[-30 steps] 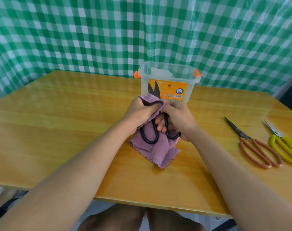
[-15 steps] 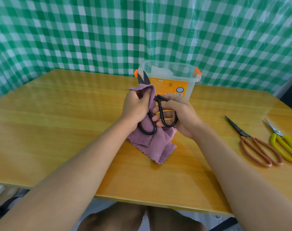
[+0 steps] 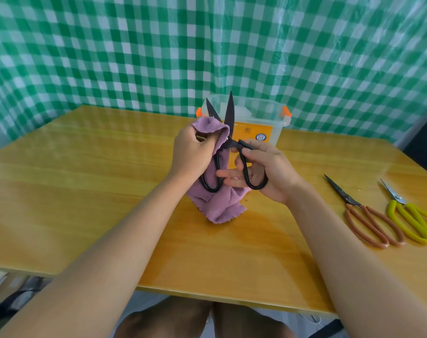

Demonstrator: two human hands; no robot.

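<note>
Black scissors (image 3: 228,123) stand upright above the middle of the tabletop (image 3: 85,191), tips up and blades parted in a narrow V. The right hand (image 3: 268,172) grips the right handle loop, with the thumb lying along the top of the handle and the fingers curled through and around the loop. The left hand (image 3: 190,154) is curled round a purple cloth (image 3: 219,206) and bunches it against the left blade near the pivot. The rest of the cloth hangs behind the handles, and its lower end reaches down to the tabletop. Just behind the blades, toward the far edge, stands a clear plastic box (image 3: 261,111) with orange latches and an orange label. Near the right edge lie brown-handled scissors (image 3: 368,218) and, just beside them, yellow-handled scissors (image 3: 412,220), both shut, with their tips pointing toward the far edge. A green checked curtain (image 3: 134,57) hangs behind the tabletop.
</note>
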